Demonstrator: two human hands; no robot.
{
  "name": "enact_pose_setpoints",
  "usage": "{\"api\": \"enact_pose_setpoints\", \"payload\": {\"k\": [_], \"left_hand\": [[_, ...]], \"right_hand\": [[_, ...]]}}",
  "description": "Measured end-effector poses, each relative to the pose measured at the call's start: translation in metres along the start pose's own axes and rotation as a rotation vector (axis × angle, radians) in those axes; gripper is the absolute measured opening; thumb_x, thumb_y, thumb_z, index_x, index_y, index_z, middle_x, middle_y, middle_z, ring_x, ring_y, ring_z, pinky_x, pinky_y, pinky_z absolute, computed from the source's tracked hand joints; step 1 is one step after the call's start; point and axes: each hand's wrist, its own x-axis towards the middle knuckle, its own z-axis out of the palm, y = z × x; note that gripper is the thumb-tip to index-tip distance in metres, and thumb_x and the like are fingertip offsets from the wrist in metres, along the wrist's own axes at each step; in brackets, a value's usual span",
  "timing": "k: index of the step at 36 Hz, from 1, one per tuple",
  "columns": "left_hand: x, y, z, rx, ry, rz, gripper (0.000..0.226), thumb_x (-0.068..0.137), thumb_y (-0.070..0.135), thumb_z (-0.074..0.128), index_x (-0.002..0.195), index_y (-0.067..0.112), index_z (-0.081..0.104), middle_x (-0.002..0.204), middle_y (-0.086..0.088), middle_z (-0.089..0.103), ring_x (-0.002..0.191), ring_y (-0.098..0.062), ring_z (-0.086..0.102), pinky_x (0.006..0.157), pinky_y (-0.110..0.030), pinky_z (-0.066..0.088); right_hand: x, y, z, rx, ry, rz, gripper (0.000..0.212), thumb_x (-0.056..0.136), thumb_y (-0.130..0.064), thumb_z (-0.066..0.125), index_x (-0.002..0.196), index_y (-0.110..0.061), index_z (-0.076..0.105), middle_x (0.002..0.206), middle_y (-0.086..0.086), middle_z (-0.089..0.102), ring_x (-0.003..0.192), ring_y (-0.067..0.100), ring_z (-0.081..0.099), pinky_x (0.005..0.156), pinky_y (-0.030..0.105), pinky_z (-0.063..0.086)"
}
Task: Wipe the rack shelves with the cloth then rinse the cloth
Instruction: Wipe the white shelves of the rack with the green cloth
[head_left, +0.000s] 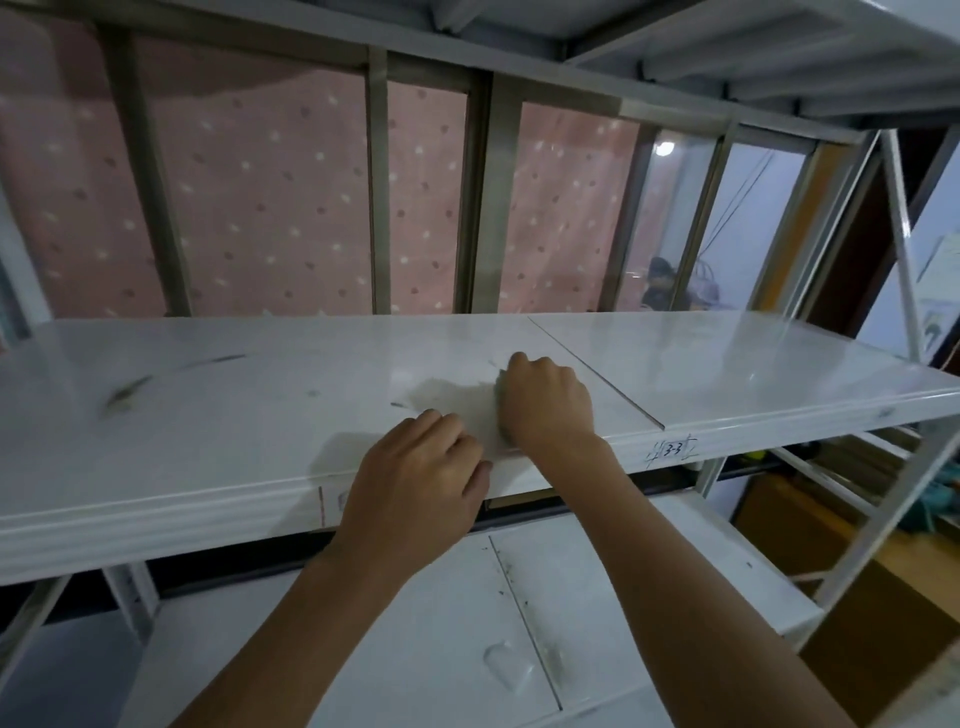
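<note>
The middle rack shelf (208, 447) is a glossy white board that crosses the whole view, with a seam right of centre. A pale grey cloth (457, 405) lies on it near the front edge. My right hand (545, 405) sits on the cloth's right part with its fingers curled, gripping it. My left hand (415, 478) rests on the shelf's front edge just left of it, fingers bent, their tips at the cloth's near edge. Part of the cloth is hidden under my right hand.
Dark smudges (124, 395) mark the shelf's left part. A lower shelf (441, 623) below carries specks and a water drop (506, 665). An upper shelf (779, 47) hangs overhead. A pink dotted curtain (270, 208) hangs behind; cardboard boxes (810, 530) stand at lower right.
</note>
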Motion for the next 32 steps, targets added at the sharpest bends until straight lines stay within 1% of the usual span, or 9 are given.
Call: {"api": "enact_pose_setpoints", "payload": {"k": [7, 11, 15, 19, 23, 26, 27, 29, 32], "left_hand": [[0.022, 0.008, 0.022, -0.083, -0.050, 0.004, 0.024, 0.090, 0.028, 0.066, 0.071, 0.014, 0.069, 0.073, 0.002, 0.061, 0.068, -0.018, 0.053, 0.060, -0.031, 0.048], [0.033, 0.012, 0.032, -0.105, -0.120, 0.020, 0.028, 0.090, 0.036, 0.064, 0.070, 0.016, 0.068, 0.072, 0.004, 0.060, 0.068, -0.017, 0.053, 0.060, -0.032, 0.048], [0.037, 0.010, 0.032, -0.113, -0.191, 0.012, 0.029, 0.087, 0.041, 0.063, 0.070, 0.018, 0.068, 0.073, 0.007, 0.060, 0.070, -0.013, 0.054, 0.060, -0.029, 0.049], [0.038, 0.003, 0.025, -0.147, -0.207, -0.015, 0.026, 0.083, 0.044, 0.067, 0.073, 0.020, 0.071, 0.073, 0.008, 0.062, 0.070, -0.013, 0.055, 0.063, -0.026, 0.048], [0.035, -0.003, 0.021, -0.208, -0.215, -0.045, 0.026, 0.083, 0.044, 0.069, 0.074, 0.019, 0.073, 0.075, 0.008, 0.063, 0.072, -0.013, 0.056, 0.069, -0.027, 0.049], [0.034, -0.006, 0.020, -0.226, -0.204, -0.055, 0.028, 0.084, 0.044, 0.070, 0.072, 0.018, 0.073, 0.074, 0.007, 0.063, 0.072, -0.013, 0.055, 0.074, -0.017, 0.038], [0.034, -0.006, 0.020, -0.223, -0.195, -0.051, 0.028, 0.084, 0.043, 0.070, 0.072, 0.018, 0.073, 0.073, 0.006, 0.063, 0.071, -0.014, 0.055, 0.075, -0.016, 0.036], [0.034, -0.007, 0.021, -0.225, -0.176, -0.035, 0.028, 0.084, 0.041, 0.072, 0.071, 0.016, 0.072, 0.072, 0.005, 0.063, 0.070, -0.015, 0.055, 0.071, -0.020, 0.040], [0.034, -0.008, 0.021, -0.242, -0.167, -0.040, 0.029, 0.084, 0.040, 0.074, 0.069, 0.016, 0.070, 0.072, 0.006, 0.060, 0.071, -0.015, 0.053, 0.067, -0.027, 0.045]], "right_hand": [[-0.007, 0.081, -0.004, -0.055, -0.034, 0.218, 0.018, 0.097, -0.012, 0.042, 0.109, -0.006, 0.054, 0.103, 0.012, 0.063, 0.096, 0.034, 0.062, 0.067, 0.034, 0.039], [0.010, 0.106, 0.006, -0.075, -0.034, 0.262, 0.013, 0.095, -0.011, 0.048, 0.105, -0.007, 0.056, 0.099, 0.010, 0.063, 0.092, 0.031, 0.062, 0.066, 0.032, 0.039], [0.044, 0.118, 0.020, -0.035, -0.032, 0.250, 0.019, 0.097, -0.016, 0.049, 0.111, -0.006, 0.058, 0.107, 0.013, 0.064, 0.100, 0.034, 0.062, 0.071, 0.034, 0.041], [0.078, 0.110, 0.032, -0.030, -0.058, 0.162, 0.024, 0.096, -0.013, 0.050, 0.115, -0.004, 0.061, 0.107, 0.014, 0.065, 0.100, 0.033, 0.063, 0.079, 0.038, 0.051], [0.106, 0.087, 0.043, -0.017, -0.094, 0.015, 0.028, 0.098, -0.015, 0.049, 0.123, -0.004, 0.057, 0.116, 0.017, 0.064, 0.104, 0.035, 0.062, 0.084, 0.039, 0.051], [0.116, 0.061, 0.049, 0.011, -0.095, -0.139, 0.032, 0.104, -0.024, 0.041, 0.126, -0.004, 0.053, 0.117, 0.020, 0.062, 0.103, 0.036, 0.060, 0.083, 0.040, 0.049], [0.117, 0.054, 0.050, 0.014, -0.091, -0.196, 0.033, 0.105, -0.027, 0.039, 0.124, -0.004, 0.053, 0.115, 0.020, 0.062, 0.100, 0.037, 0.060, 0.082, 0.041, 0.049], [0.116, 0.042, 0.049, 0.029, -0.092, -0.299, 0.033, 0.104, -0.030, 0.038, 0.118, -0.004, 0.052, 0.107, 0.021, 0.063, 0.091, 0.037, 0.059, 0.075, 0.040, 0.047], [0.103, 0.034, 0.042, 0.118, -0.087, -0.449, 0.030, 0.103, -0.035, 0.039, 0.101, -0.007, 0.049, 0.089, 0.019, 0.062, 0.073, 0.033, 0.050, 0.064, 0.036, 0.038]]}}
